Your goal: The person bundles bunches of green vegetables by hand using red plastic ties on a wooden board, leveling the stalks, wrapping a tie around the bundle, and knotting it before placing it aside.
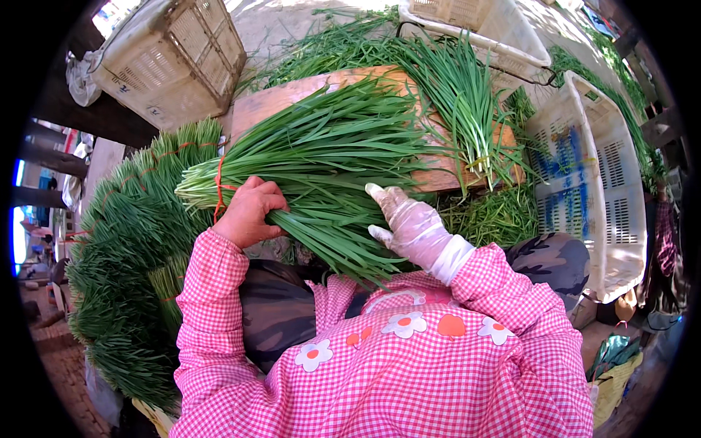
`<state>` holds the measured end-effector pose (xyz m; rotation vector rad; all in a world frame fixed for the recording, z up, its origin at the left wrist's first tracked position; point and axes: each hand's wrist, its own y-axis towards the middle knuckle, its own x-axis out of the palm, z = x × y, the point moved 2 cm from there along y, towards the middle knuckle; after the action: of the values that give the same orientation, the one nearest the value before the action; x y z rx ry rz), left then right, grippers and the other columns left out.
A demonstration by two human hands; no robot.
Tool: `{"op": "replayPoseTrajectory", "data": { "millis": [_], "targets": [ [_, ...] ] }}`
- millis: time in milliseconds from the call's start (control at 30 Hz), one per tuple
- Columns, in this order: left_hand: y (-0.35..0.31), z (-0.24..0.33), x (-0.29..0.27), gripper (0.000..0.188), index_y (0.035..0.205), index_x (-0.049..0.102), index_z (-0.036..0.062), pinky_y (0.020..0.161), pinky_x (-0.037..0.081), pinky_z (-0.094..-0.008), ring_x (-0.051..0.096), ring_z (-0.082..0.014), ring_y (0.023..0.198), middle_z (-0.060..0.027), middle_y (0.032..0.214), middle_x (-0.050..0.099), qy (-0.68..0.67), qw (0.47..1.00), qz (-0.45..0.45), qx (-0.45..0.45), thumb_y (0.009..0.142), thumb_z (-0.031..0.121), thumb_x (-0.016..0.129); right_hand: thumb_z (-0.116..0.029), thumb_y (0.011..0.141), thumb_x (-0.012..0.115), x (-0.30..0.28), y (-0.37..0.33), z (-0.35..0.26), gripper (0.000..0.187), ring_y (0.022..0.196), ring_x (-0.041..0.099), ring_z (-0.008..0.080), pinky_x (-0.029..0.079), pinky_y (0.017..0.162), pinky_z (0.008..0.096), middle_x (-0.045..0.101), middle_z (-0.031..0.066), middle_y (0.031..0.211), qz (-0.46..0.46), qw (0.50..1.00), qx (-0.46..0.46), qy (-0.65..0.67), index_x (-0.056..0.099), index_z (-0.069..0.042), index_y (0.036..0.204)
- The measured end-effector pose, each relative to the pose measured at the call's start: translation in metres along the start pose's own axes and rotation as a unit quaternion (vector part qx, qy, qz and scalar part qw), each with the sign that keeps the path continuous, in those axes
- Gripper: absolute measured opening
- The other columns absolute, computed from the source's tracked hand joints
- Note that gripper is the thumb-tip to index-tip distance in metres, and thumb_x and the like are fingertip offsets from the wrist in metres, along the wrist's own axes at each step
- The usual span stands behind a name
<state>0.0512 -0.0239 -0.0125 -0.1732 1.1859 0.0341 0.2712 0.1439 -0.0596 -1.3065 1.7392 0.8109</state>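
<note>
A big bunch of garlic chives [328,146] lies slantwise over a wooden board, pale stem ends to the left and green leaf tips to the right. Around its stems runs a red band [220,182]. My left hand [255,210], bare, is closed on the near side of the bunch just right of that band; its fingertips are partly hidden among leaves. My right hand [415,226] wears a whitish, stained glove. Its thumb and forefinger are spread apart beside the drooping leaves at the near right, and whether they touch is hard to see.
Under the bunch is the wooden board [274,102], with a smaller loose bunch [467,109] at its right. Banded bunches [124,241] are stacked at my left. White plastic crates stand at far left [175,58], far right [504,44] and right [599,175]. Loose trimmings [489,215] lie around.
</note>
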Motion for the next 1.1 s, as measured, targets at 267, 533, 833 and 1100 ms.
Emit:
{"op": "replayPoseTrajectory", "data": {
  "millis": [267, 533, 833, 1100],
  "targets": [
    [-0.003, 0.006, -0.004, 0.073, 0.122, 0.049, 0.0153, 0.085, 0.039, -0.0392, 0.047, -0.0291, 0.087, -0.0077, 0.095, 0.055, -0.082, 0.996, 0.038, 0.016, 0.058, 0.031, 0.078, -0.036, 0.089, 0.049, -0.036, 0.02, -0.014, 0.034, 0.09, 0.06, 0.0325, 0.047, 0.077, 0.0419, 0.064, 0.0157, 0.094, -0.115, 0.988, 0.047, 0.092, 0.058, -0.008, 0.107],
    [0.004, 0.008, 0.003, 0.073, 0.123, 0.048, 0.0139, 0.081, 0.038, -0.0398, 0.046, -0.0301, 0.088, -0.0105, 0.094, 0.055, 0.051, 0.999, 0.0, -0.02, 0.06, 0.037, 0.076, -0.015, 0.089, 0.047, -0.027, 0.06, -0.011, 0.02, 0.09, 0.058, 0.0343, 0.046, 0.079, 0.0408, 0.061, 0.0157, 0.095, -0.012, 0.997, 0.042, 0.063, 0.059, -0.006, 0.103],
    [0.001, 0.008, 0.002, 0.069, 0.117, 0.052, 0.0149, 0.084, 0.039, -0.0397, 0.047, -0.0296, 0.091, -0.009, 0.095, 0.054, 0.049, 0.999, 0.001, -0.024, 0.058, 0.036, 0.078, 0.0, 0.085, 0.046, 0.005, 0.085, 0.008, 0.028, 0.094, 0.059, 0.0279, 0.044, 0.085, 0.0341, 0.06, 0.016, 0.1, 0.064, 0.968, 0.058, 0.237, 0.05, -0.003, 0.113],
    [0.002, 0.005, 0.004, 0.072, 0.118, 0.051, 0.0163, 0.084, 0.039, -0.0401, 0.047, -0.0296, 0.092, -0.0077, 0.096, 0.054, 0.049, 0.999, 0.008, -0.02, 0.055, 0.038, 0.079, -0.007, 0.081, 0.061, 0.029, 0.098, -0.001, 0.03, 0.081, 0.059, 0.0187, 0.046, 0.076, 0.0294, 0.061, 0.0106, 0.093, 0.148, 0.868, 0.12, 0.459, 0.046, 0.001, 0.106]
  ]
}}
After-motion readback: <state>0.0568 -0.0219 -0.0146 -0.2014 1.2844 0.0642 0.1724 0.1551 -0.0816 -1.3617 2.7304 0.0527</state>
